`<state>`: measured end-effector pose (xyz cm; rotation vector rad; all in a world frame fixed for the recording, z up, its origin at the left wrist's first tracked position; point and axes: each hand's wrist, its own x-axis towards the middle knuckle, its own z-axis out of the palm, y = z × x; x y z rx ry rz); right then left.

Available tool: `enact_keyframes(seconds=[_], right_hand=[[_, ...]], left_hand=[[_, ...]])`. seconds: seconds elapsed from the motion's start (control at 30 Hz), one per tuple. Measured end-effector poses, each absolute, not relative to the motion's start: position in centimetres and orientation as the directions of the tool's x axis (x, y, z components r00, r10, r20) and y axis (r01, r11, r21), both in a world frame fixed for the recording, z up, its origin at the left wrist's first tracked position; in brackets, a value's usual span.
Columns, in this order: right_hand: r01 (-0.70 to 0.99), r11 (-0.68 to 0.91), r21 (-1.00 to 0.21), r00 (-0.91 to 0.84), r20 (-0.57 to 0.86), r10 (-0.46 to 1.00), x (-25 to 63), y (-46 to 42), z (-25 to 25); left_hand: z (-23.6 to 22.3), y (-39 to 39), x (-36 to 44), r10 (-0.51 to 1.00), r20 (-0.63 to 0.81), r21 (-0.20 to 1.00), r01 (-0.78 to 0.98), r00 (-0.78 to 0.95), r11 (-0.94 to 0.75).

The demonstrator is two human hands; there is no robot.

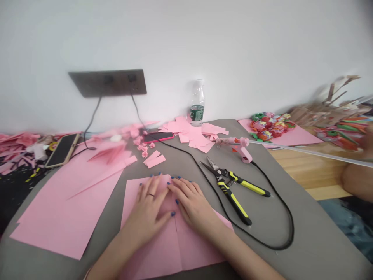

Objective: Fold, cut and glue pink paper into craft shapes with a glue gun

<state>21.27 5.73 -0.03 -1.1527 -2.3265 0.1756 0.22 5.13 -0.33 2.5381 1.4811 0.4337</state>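
Note:
A creased sheet of pink paper (163, 249) lies on the grey table in front of me, its fold line running down the middle. My left hand (150, 202) rests flat on its left half, fingers spread, with a dark ring on one finger. Beside it, my right hand (190, 200) lies on the right half with outstretched fingers, its fingertips close to the crease at the far edge. Neither hand grips anything. Right of my hands are yellow-and-black shears (229, 182) with blades apart, and a pink glue gun (237, 146) with a long clear glue stick (303, 152).
More pink sheets (75, 210) and a phone (62, 149) lie left. Behind are cut paper pieces (186, 130), a pink-edged phone (159, 136) and a bottle (197, 105). A black cord (204, 175) crosses the table. Coloured flowers (271, 126) and another person's arm (357, 181) are at right.

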Motion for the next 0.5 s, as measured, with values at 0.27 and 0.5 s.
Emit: enact_keyframes(seconds=[0.27,0.5], right_hand=[[0.740,0.600,-0.304,-0.515,0.319,0.796,21.3,5.4,-1.2],[0.728,0.588,-0.351,-0.492,0.329,0.806,21.2,5.5,-0.9]], left_hand=[[0.5,3.6,-5.5,0.977,0.054,0.747,0.658,-0.205,0.097],[2.4,3.5,-5.4,0.948,-0.195,0.960,0.149,-0.250,0.236]])
